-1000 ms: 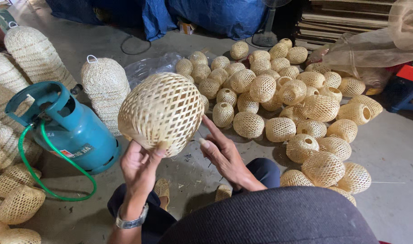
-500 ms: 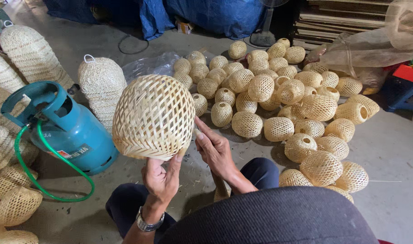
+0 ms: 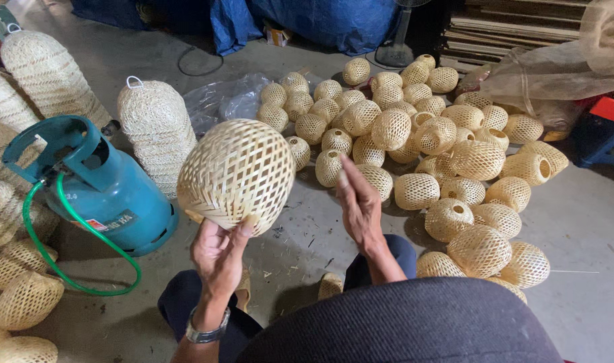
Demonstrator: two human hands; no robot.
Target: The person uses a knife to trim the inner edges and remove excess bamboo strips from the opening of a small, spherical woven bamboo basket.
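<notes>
The left hand [image 3: 218,255] grips the rim of a large woven bamboo ball [image 3: 236,175] from below, thumb pressed against its lower edge, holding it up above the floor [image 3: 589,222]. The right hand [image 3: 358,202] is open at its 3 o'clock, fingers straight and apart from the ball, holding nothing.

At 9 o'clock of the ball stands a teal gas cylinder [image 3: 99,188] with a small red and white label low on its side and a green hose [image 3: 58,262] looped over the floor. Beyond it, at 11 o'clock, rise stacked woven shades [image 3: 156,128], with crumpled clear plastic sheet [image 3: 220,101] behind them. At 2 o'clock spreads a heap of small woven balls [image 3: 441,148]; farther off, a translucent plastic bag [image 3: 562,74] lies by a red box [image 3: 612,109].

Compared with half a second ago, the ball sits further right and the right hand has drawn away from it.
</notes>
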